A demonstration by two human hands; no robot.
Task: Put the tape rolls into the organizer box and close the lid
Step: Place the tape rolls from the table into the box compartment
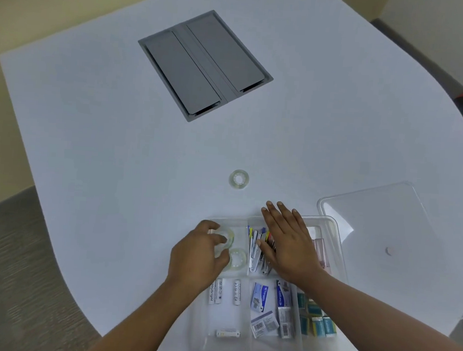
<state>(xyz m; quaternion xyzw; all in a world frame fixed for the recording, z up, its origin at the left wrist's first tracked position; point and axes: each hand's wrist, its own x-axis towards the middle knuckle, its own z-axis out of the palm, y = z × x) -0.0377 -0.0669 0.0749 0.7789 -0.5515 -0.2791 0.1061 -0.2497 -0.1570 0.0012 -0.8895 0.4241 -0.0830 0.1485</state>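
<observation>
Clear organizer box [333, 231] sits at the near edge of the white bench [116, 153], lid off. The lid [381, 213] lies flat on the bench just to the right of the box, touching or slightly overlapping its far right corner, can't tell which.

Left hand [200, 252] is over the far-left compartment w/ fingers [220, 239] curled around a clear tape roll [227, 236], looks clamped on it. Second tape roll [237, 258] lies flat in the same compartment, right next to the held one on the near side. Third tape roll [239, 179] sits flat on the bench, out past the far side of the box, apart from everything.

Right hand [288, 242] is palm down, fingers straight and slightly spread, holding nothing, resting over the middle compartment w/ pens [254, 245] and such under it.

Near row: batteries [225, 291] on the left, small blue/white packets [270, 307] in the middle, teal boxes [316, 318] on the right. Grey hatch [205, 64] is set into the bench farther back.
</observation>
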